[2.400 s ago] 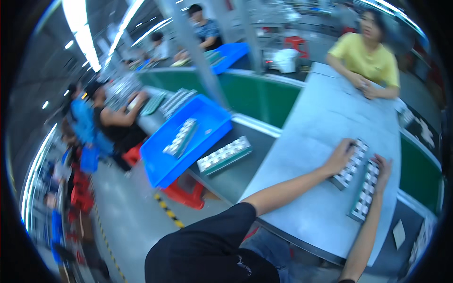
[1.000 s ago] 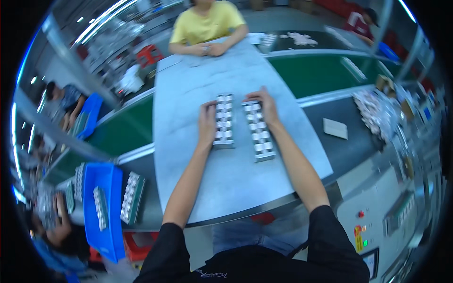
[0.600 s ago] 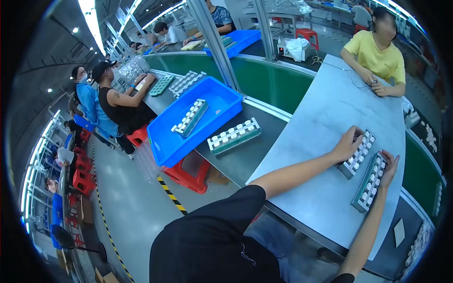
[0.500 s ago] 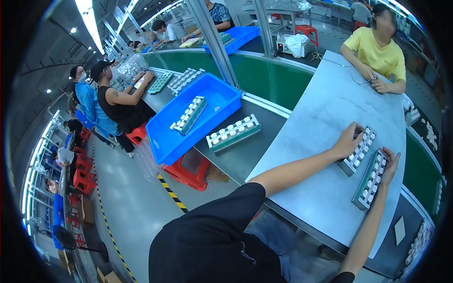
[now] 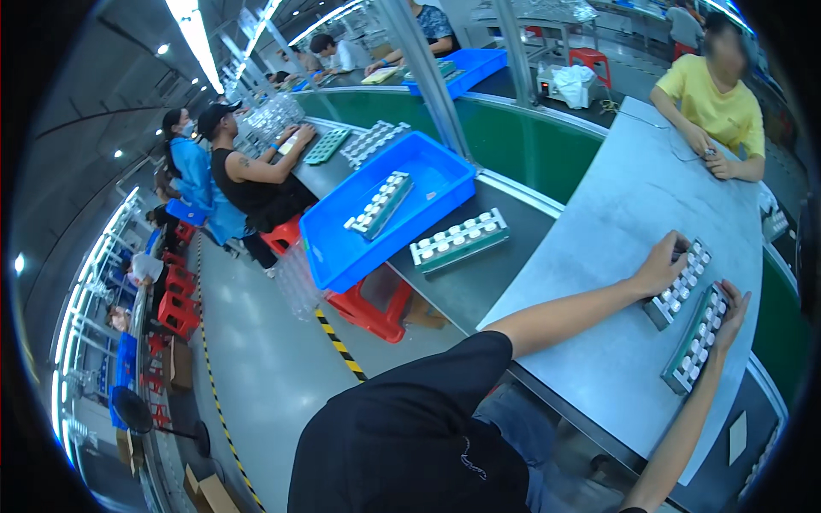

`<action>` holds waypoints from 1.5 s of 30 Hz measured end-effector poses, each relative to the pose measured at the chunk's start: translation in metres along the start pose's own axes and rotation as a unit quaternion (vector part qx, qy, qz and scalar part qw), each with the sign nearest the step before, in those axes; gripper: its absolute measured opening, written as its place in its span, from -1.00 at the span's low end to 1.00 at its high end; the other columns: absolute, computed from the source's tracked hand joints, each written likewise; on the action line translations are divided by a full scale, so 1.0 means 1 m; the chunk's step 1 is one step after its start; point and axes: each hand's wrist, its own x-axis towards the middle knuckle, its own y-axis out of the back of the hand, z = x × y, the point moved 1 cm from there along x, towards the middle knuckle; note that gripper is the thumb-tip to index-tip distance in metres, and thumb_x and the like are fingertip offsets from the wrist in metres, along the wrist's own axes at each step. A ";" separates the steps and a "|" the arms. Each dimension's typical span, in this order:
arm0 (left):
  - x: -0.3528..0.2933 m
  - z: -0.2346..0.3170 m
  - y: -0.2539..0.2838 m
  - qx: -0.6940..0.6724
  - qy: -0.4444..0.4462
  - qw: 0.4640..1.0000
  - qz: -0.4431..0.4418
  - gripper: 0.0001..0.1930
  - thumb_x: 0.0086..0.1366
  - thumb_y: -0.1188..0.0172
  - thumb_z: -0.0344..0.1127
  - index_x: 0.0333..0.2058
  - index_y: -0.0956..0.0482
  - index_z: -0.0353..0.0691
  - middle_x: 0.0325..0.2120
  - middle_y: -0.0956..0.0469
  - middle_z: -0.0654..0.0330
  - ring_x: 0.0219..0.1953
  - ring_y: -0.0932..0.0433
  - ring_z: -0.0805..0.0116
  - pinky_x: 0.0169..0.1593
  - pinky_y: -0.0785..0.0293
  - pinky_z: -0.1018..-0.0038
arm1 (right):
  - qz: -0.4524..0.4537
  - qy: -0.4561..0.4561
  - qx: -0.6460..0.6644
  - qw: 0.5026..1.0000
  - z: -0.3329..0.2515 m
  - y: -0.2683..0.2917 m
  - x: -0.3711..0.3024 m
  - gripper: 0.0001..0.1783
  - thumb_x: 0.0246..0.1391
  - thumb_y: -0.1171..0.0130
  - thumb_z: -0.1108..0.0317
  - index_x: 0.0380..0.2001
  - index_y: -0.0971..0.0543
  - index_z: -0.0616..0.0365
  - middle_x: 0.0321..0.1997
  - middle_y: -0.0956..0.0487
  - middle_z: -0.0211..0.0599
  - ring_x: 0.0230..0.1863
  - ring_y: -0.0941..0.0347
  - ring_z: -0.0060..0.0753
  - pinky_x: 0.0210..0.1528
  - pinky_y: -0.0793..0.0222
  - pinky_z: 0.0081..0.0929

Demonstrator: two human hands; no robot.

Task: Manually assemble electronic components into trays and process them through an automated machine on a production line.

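Two long narrow racks with rows of white round caps lie side by side at a slant on the pale tabletop, a small gap between them. My left hand (image 5: 662,267) has its fingers curled at the outer side of the left rack (image 5: 682,285), near its far end; the fingertips are partly hidden. Along the outer side of the right rack (image 5: 694,340), my right hand (image 5: 733,315) rests with fingers stretched and apart, touching its edge without wrapping round it.
A similar rack (image 5: 459,242) lies on the dark bench to the left, beside a blue bin (image 5: 329,272) with another rack inside. Across the table sits a person in yellow (image 5: 714,103), handling a small corded item. A metal post (image 5: 440,94) rises behind the bin.
The whole scene has shifted right in the picture as my head turned. My hands and both racks keep about the same places on the tabletop.
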 end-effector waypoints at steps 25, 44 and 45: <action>0.003 -0.014 0.006 0.057 0.016 0.998 0.003 -0.74 0.26 -0.11 -0.40 -0.09 -0.44 -0.36 -0.23 -0.57 -0.08 -0.14 -0.57 0.07 0.00 -0.48 0.25 | -0.007 0.111 -0.143 0.983 0.018 0.012 0.009 -0.37 0.43 0.41 0.05 -0.08 -0.61 0.26 -0.09 -0.64 -0.16 0.02 -0.49 -0.27 0.26 -0.23 -0.33; 0.005 -0.002 0.009 0.020 0.059 0.997 -0.044 -0.74 0.38 -0.05 -0.45 0.01 -0.43 -0.37 -0.07 -0.57 0.04 -0.05 -0.57 0.31 0.07 -0.49 0.41 | 0.052 0.021 -0.012 0.998 -0.043 -0.041 -0.027 -0.29 0.42 0.30 -0.09 -0.22 -0.64 0.35 -0.26 -0.68 -0.12 -0.23 -0.58 -0.39 -0.07 -0.44 -0.48; 0.006 -0.003 0.010 0.015 0.060 0.997 -0.042 -0.74 0.38 -0.04 -0.45 0.01 -0.42 -0.37 -0.07 -0.57 0.04 -0.05 -0.57 0.31 0.07 -0.48 0.42 | 0.053 0.019 -0.013 0.998 -0.043 -0.042 -0.027 -0.29 0.42 0.30 -0.09 -0.22 -0.64 0.35 -0.26 -0.68 -0.12 -0.23 -0.58 -0.39 -0.07 -0.44 -0.48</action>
